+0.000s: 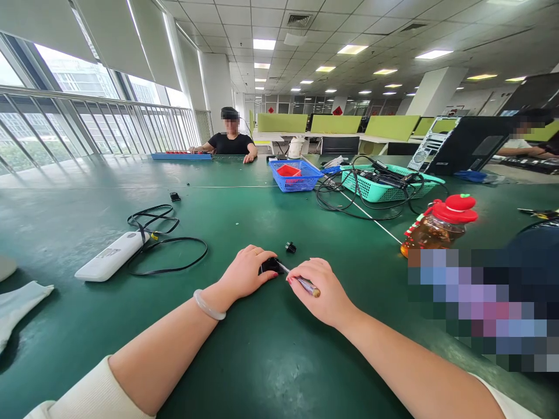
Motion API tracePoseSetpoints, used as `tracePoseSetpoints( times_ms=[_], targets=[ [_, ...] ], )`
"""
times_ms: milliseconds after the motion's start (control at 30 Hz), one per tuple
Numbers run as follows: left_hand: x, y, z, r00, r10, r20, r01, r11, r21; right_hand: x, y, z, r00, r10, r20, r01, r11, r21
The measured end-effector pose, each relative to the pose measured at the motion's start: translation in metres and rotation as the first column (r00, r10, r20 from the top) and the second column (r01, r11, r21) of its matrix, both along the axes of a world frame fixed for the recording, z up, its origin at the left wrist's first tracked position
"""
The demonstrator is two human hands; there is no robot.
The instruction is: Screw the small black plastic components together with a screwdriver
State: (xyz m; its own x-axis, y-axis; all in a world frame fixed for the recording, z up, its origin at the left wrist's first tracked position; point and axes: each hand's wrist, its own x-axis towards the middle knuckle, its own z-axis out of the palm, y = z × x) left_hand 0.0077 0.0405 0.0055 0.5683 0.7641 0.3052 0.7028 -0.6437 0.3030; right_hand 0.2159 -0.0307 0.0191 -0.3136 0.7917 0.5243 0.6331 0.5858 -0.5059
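My left hand [250, 270] is closed around a small black part [271, 266], pressing it against the green tabletop. What kind of part it is cannot be made out, since fingers cover much of it. In my right hand [321, 289] is a screwdriver [309, 286] with a brownish see-through handle. Its thin metal shaft points left, and the tip meets the black part. Just beyond my hands lies another small black piece [290, 248], touched by neither hand.
At left lie a white power bank [111, 256] with a black cord [192, 239] and a small black block [175, 196]. A blue basket [297, 185], a teal basket [379, 192] of cables and a red-lidded bottle [441, 227] stand toward the right. A person [231, 142] sits across.
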Motion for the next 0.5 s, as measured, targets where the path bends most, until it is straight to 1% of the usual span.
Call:
tracePoseSetpoints(
  times_ms=[333, 500],
  targets=[
    [0.0014, -0.0006, 0.0025, 1.000, -0.001, 0.005, 0.001, 1.000, 0.010, -0.0002, 0.0003, -0.0001, 1.000, 0.006, -0.009, -0.006, 1.000, -0.010],
    [0.0019, -0.0015, 0.0041, 1.000, 0.006, 0.023, -0.006, 1.000, 0.006, 0.0000, 0.0001, -0.0002, 1.000, 0.007, -0.022, -0.006, 1.000, 0.023]
  ],
)
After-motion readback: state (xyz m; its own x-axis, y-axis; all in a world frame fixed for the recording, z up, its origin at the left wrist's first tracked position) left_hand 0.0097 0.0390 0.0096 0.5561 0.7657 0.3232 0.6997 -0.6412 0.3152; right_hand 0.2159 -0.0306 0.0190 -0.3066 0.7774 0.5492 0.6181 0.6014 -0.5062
